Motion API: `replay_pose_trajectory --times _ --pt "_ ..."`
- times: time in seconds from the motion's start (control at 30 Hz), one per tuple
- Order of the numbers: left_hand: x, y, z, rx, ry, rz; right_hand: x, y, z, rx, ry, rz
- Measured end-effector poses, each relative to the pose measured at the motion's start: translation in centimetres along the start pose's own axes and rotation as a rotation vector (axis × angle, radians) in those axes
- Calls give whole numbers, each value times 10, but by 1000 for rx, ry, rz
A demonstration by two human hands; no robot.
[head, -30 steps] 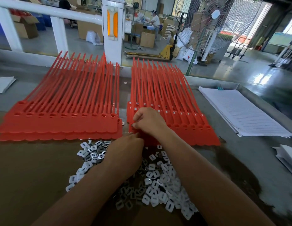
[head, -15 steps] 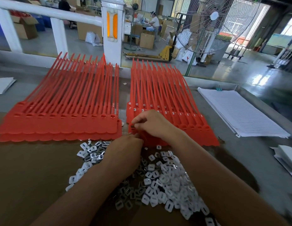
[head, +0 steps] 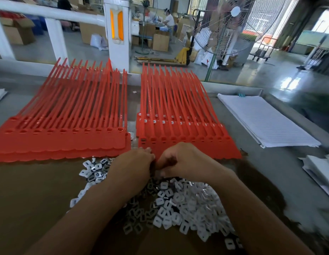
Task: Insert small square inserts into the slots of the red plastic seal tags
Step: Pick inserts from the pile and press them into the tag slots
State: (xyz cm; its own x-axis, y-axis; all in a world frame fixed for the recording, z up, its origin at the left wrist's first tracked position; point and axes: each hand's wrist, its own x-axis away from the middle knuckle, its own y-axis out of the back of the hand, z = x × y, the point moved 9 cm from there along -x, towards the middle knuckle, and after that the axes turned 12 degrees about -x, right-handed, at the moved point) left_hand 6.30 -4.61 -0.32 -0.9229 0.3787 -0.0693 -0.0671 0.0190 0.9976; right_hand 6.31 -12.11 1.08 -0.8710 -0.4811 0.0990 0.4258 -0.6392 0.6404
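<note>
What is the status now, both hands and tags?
Left hand and right hand together at near edge of right tag stack, over insert pile. Grip unclear. Nothing in the way.

The left hand (head: 131, 168) and right hand (head: 182, 161) meet, fingers curled, above heaped white inserts (head: 189, 208). Red seal tags (head: 196, 147) lie just beyond them, a second stack (head: 68, 142) farther left.

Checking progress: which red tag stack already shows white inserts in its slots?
The right stack: white squares sit in its back rows of slots, while slots in the left stack look empty.

bare left hand (head: 131, 169), bare right hand (head: 181, 161)
</note>
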Motion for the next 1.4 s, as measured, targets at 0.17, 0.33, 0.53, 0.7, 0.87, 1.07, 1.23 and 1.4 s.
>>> replay_pose_trajectory --times 0.17,0.33,0.53,0.7,0.87,1.07,1.23,1.4 --pt "0 -1 -1 4 -5 -12 -1 -17 6 106 34 81" --pt "-1 -4 0 8 -1 -10 -1 -22 7 180 51 121" --pt "-2 -4 0 26 2 -16 1 -16 7 104 50 79" --pt "-1 -4 1 31 14 -8 4 11 5 -81 37 -129" --pt "-1 -4 1 23 22 15 3 19 -5 -119 -7 -188" --pt "0 -2 -1 4 27 15 3 18 -13 -90 -40 -199" --pt "-1 -3 0 1 31 13 3 29 -14 -202 -23 -326" --pt "-1 -4 0 -8 22 13 -4 39 -10 -145 -21 -399"
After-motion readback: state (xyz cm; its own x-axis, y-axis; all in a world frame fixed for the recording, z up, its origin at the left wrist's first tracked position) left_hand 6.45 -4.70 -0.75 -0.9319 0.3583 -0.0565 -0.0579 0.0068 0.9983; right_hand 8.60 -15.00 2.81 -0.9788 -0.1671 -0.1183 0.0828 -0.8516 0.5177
